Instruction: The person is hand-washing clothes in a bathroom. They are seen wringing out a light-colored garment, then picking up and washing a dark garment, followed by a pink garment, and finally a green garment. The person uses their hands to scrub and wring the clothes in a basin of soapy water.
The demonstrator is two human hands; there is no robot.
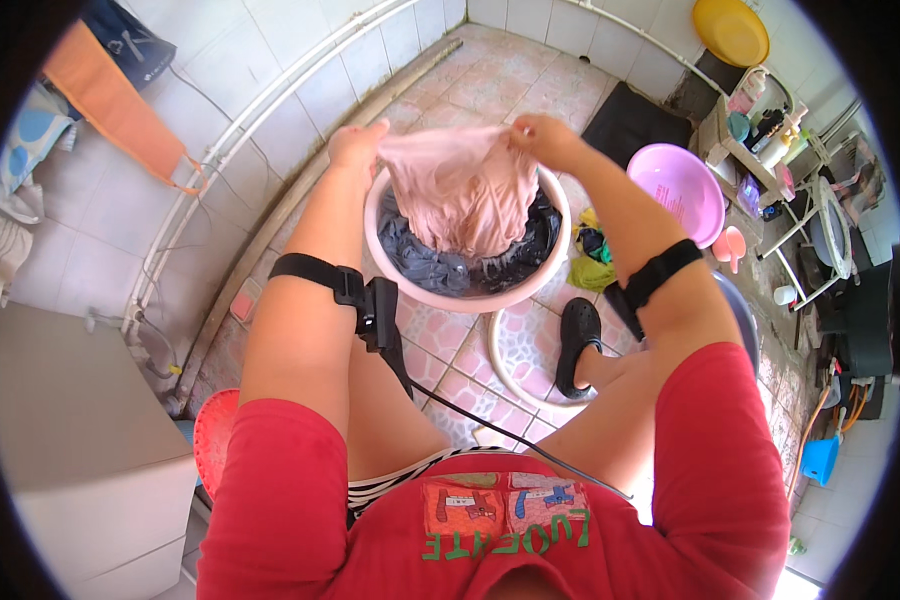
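A wet pink garment (465, 187) is stretched between my two hands above a round pale pink tub (471, 302). My left hand (358, 150) grips its upper left corner, beyond the tub's left rim. Its upper right corner is in my right hand (546, 139), out over the far right rim. The cloth's lower part hangs bunched down into the tub. Below it lie grey-blue wet clothes (420, 255) on the left and black wet cloth (514, 268) on the right. The garment hides the far side of the tub.
Yellow and green clothes (591, 255) lie on the tiles right of the tub. Beyond them are a pink-purple basin (676, 191) and a pink dipper (729, 246). A pale hose (506, 367) curls by my black clog (579, 337). Pipes (244, 124) run along the left wall.
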